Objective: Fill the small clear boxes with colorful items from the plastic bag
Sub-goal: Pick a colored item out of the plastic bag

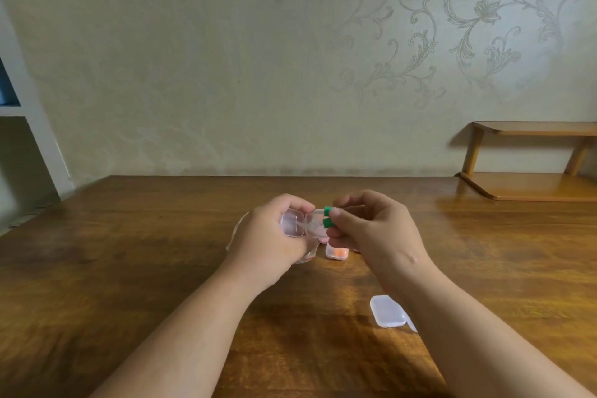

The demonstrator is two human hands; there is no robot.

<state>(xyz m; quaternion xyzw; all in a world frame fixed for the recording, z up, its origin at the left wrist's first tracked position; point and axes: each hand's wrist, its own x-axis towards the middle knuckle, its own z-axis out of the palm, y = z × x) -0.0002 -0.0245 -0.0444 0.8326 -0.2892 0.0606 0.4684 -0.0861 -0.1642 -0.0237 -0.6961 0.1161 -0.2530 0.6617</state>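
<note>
Midway: left hand (274, 229) holds open small clear plastic box (303, 223); right hand (371, 226) pinches green pieces (327, 216). One orange-filled box (336, 252) done; nearer clear box (387, 311) seemingly empty.

orange-filled box (336, 253) half behind right hand (374, 229), wooden shelf (529, 186) cut by right edge

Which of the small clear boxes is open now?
The held box in the left hand, lid swung aside. The orange-filled box and the nearest box by the right forearm lie on the table, untouched.
</note>
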